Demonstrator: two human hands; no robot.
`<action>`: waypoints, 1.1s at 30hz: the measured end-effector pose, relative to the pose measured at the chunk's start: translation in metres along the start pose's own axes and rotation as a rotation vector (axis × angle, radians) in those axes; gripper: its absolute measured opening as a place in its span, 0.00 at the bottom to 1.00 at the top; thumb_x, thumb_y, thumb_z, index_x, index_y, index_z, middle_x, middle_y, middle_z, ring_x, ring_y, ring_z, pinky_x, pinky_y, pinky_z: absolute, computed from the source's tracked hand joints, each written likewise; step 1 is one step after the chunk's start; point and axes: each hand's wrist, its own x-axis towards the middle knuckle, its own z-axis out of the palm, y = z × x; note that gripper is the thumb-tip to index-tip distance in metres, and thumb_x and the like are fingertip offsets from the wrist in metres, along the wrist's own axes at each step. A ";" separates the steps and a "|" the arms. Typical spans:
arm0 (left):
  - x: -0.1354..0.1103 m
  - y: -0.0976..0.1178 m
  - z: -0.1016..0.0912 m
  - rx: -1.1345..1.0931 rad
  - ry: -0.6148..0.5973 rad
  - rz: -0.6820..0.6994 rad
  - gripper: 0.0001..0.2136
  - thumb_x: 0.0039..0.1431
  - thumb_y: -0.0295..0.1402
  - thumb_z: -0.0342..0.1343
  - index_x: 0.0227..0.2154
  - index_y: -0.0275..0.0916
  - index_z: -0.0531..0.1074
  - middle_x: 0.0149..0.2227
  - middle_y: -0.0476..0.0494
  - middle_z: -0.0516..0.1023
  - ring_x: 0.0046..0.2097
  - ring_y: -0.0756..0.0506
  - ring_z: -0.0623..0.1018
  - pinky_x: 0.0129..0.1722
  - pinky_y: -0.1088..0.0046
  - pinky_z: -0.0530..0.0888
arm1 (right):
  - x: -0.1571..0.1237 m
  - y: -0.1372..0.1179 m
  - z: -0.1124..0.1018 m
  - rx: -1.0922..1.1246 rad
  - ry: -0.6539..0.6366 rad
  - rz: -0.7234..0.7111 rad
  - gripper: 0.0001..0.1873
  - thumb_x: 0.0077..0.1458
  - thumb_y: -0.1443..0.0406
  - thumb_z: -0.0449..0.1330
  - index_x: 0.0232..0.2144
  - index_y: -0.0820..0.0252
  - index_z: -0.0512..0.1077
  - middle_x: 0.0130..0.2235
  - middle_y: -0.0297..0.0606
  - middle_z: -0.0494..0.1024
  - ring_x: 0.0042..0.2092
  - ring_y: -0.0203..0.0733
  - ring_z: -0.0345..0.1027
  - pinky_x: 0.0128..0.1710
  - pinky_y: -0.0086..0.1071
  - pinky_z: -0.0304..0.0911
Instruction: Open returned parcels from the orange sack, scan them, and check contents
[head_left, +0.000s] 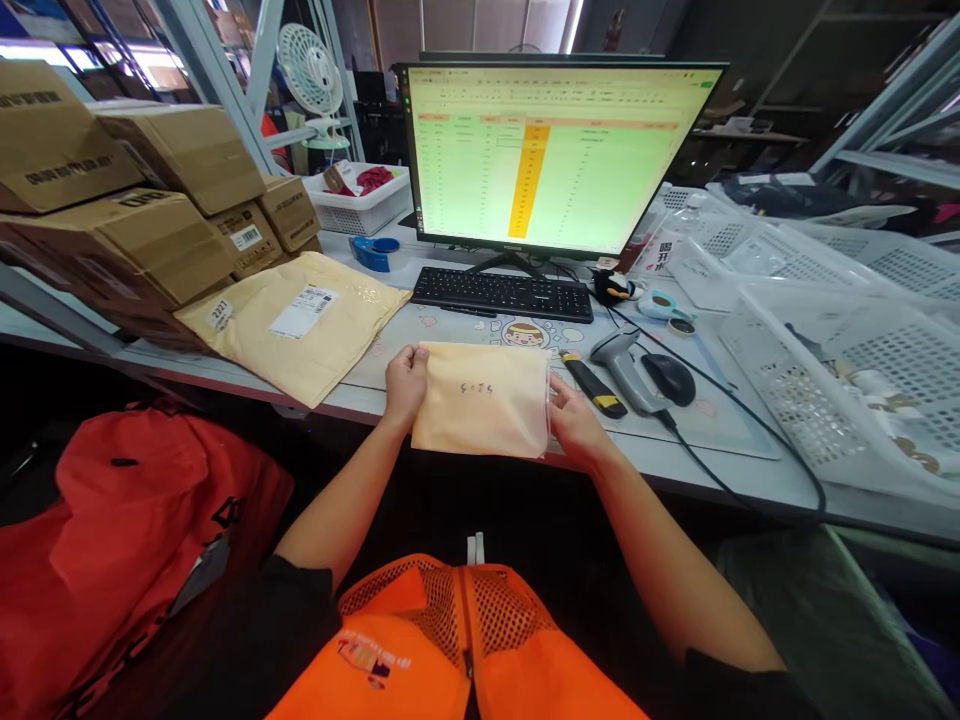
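Note:
A pale yellow envelope [480,415] with handwritten marks is held level over the desk's front edge. My left hand [406,385] grips its left side, thumb on top. On the opposite side, my right hand [576,422] holds the right edge, its fingers partly hidden by the envelope. Just right of it lie a black and yellow utility knife [595,385], a grey barcode scanner [628,370] and a black mouse [670,379]. A keyboard [504,293] sits behind the envelope. To the left rests a larger padded mailer [296,322] with white labels.
Cardboard boxes [112,245] are stacked at the left. A monitor [559,165] showing a spreadsheet stands at the back. A blue tape dispenser [375,252] is behind the mailer. White plastic baskets [847,390] fill the right side, and the scanner's cable [720,484] crosses the desk edge.

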 end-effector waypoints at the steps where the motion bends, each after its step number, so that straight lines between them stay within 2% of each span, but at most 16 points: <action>1: -0.001 0.002 -0.001 0.059 0.028 0.035 0.13 0.68 0.39 0.50 0.29 0.40 0.70 0.28 0.48 0.75 0.31 0.46 0.72 0.34 0.72 0.65 | 0.000 0.000 0.001 -0.011 0.021 -0.012 0.31 0.43 0.58 0.69 0.50 0.54 0.71 0.25 0.26 0.71 0.25 0.34 0.61 0.26 0.28 0.57; 5: 0.000 0.010 -0.005 0.307 0.087 0.167 0.11 0.71 0.37 0.48 0.36 0.42 0.73 0.32 0.45 0.78 0.35 0.43 0.75 0.38 0.70 0.66 | 0.002 0.001 0.005 -0.068 0.177 -0.057 0.32 0.43 0.55 0.68 0.52 0.57 0.72 0.22 0.25 0.68 0.24 0.34 0.58 0.25 0.29 0.56; 8: 0.007 0.010 -0.006 0.426 0.045 0.170 0.11 0.72 0.37 0.47 0.40 0.42 0.74 0.35 0.43 0.80 0.38 0.40 0.77 0.40 0.68 0.67 | 0.003 0.004 0.009 -0.082 0.273 -0.053 0.31 0.44 0.54 0.66 0.51 0.57 0.72 0.23 0.28 0.71 0.25 0.38 0.64 0.26 0.31 0.61; 10: 0.016 0.007 -0.010 0.481 0.045 0.160 0.12 0.72 0.37 0.46 0.41 0.42 0.74 0.36 0.41 0.81 0.40 0.38 0.78 0.42 0.67 0.68 | 0.004 0.006 0.007 -0.087 0.336 -0.049 0.32 0.44 0.52 0.65 0.51 0.57 0.72 0.22 0.29 0.71 0.24 0.40 0.64 0.24 0.33 0.60; 13: 0.035 -0.003 -0.025 0.542 0.088 0.101 0.13 0.71 0.35 0.45 0.42 0.41 0.75 0.38 0.37 0.81 0.42 0.36 0.79 0.44 0.65 0.69 | 0.007 0.009 -0.011 -0.096 0.435 -0.060 0.33 0.44 0.51 0.65 0.52 0.56 0.71 0.23 0.31 0.72 0.21 0.40 0.61 0.19 0.33 0.55; 16: 0.054 -0.015 -0.045 0.634 0.064 0.039 0.12 0.70 0.34 0.47 0.43 0.40 0.76 0.39 0.35 0.82 0.44 0.34 0.79 0.46 0.63 0.70 | 0.012 0.011 -0.037 -0.135 0.426 -0.044 0.31 0.43 0.52 0.65 0.50 0.57 0.72 0.28 0.37 0.77 0.23 0.42 0.64 0.21 0.35 0.58; 19: 0.064 -0.020 -0.058 0.740 0.032 0.042 0.13 0.70 0.35 0.47 0.47 0.38 0.75 0.41 0.31 0.81 0.47 0.31 0.79 0.49 0.57 0.70 | 0.016 0.011 -0.054 -0.372 0.417 -0.068 0.28 0.47 0.53 0.64 0.49 0.60 0.76 0.29 0.40 0.78 0.28 0.45 0.68 0.29 0.39 0.66; 22: 0.054 -0.009 -0.056 0.799 0.097 0.171 0.15 0.67 0.33 0.51 0.53 0.34 0.73 0.51 0.25 0.78 0.55 0.28 0.75 0.56 0.51 0.68 | 0.015 0.007 -0.058 -0.781 0.540 -0.257 0.25 0.52 0.55 0.61 0.49 0.63 0.78 0.37 0.46 0.81 0.35 0.48 0.71 0.43 0.46 0.70; 24: 0.034 0.006 -0.044 0.759 0.079 0.320 0.16 0.64 0.31 0.55 0.53 0.34 0.72 0.55 0.25 0.76 0.58 0.29 0.73 0.60 0.51 0.67 | 0.010 0.003 -0.057 -0.939 0.561 -0.379 0.22 0.54 0.58 0.59 0.47 0.63 0.80 0.43 0.49 0.81 0.38 0.49 0.73 0.49 0.48 0.69; 25: 0.020 0.015 -0.034 0.705 0.005 0.385 0.15 0.64 0.32 0.56 0.52 0.35 0.73 0.54 0.28 0.77 0.56 0.31 0.74 0.59 0.53 0.68 | 0.007 0.002 -0.057 -0.962 0.527 -0.395 0.20 0.55 0.59 0.59 0.46 0.62 0.80 0.43 0.49 0.81 0.38 0.49 0.73 0.49 0.47 0.69; 27: -0.010 0.033 -0.004 0.548 -0.278 0.460 0.11 0.66 0.34 0.56 0.48 0.38 0.74 0.46 0.36 0.80 0.48 0.38 0.78 0.52 0.61 0.73 | 0.003 0.002 -0.057 -0.942 0.427 -0.333 0.16 0.56 0.60 0.59 0.42 0.60 0.81 0.40 0.46 0.83 0.37 0.47 0.73 0.47 0.44 0.70; 29: -0.038 0.047 0.034 0.447 -0.576 0.500 0.10 0.66 0.38 0.58 0.46 0.41 0.75 0.43 0.41 0.81 0.43 0.42 0.80 0.47 0.66 0.74 | 0.001 0.006 -0.057 -0.885 0.378 -0.231 0.14 0.55 0.61 0.59 0.40 0.59 0.81 0.37 0.44 0.83 0.36 0.46 0.73 0.45 0.43 0.70; 31: -0.057 0.056 0.073 0.488 -0.727 0.522 0.13 0.65 0.42 0.62 0.46 0.41 0.76 0.43 0.39 0.81 0.45 0.39 0.81 0.45 0.65 0.75 | 0.000 0.011 -0.058 -0.785 0.370 -0.173 0.14 0.54 0.61 0.60 0.40 0.59 0.81 0.37 0.43 0.84 0.37 0.45 0.74 0.44 0.41 0.70; 33: -0.064 0.059 0.104 0.589 -0.798 0.496 0.16 0.62 0.44 0.65 0.46 0.39 0.76 0.46 0.35 0.81 0.46 0.35 0.81 0.44 0.62 0.75 | 0.000 0.017 -0.059 -0.637 0.365 -0.139 0.15 0.52 0.60 0.61 0.40 0.59 0.80 0.37 0.43 0.83 0.37 0.44 0.74 0.42 0.39 0.70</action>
